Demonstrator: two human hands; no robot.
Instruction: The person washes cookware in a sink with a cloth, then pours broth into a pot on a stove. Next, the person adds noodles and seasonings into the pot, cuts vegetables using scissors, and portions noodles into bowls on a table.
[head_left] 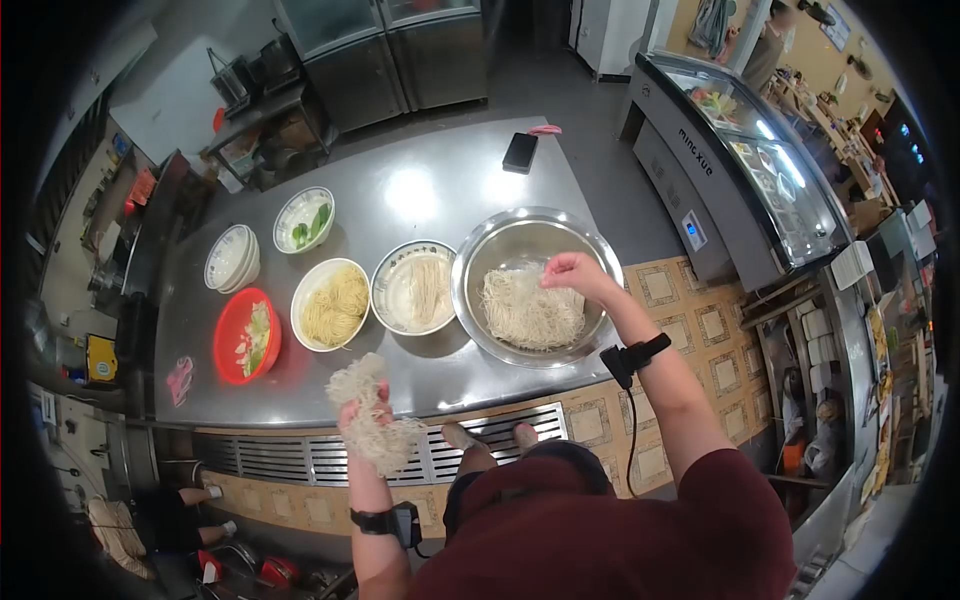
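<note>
A loose bunch of thin white noodles point(385, 440) hangs from my left hand point(362, 408), which is closed around it just off the table's near edge. Over a large metal bowl point(600, 235), my right hand point(575, 272) has its fingers pinched together. Pale strands meet those fingertips, at the upper side of a mass of white noodles point(530, 315) in the bowl. Left of it, a patterned bowl point(388, 312) holds straight pale noodles point(428, 290). Yellow noodles point(337, 306) fill another white bowl point(303, 322).
The steel table point(450, 180) carries a red basin point(222, 345) with chopped vegetables, stacked bowls point(228, 258), a bowl with green leaves point(313, 225) and a phone point(520, 152). A glass display fridge point(690, 160) stands right. A floor grate point(310, 458) runs along the near edge.
</note>
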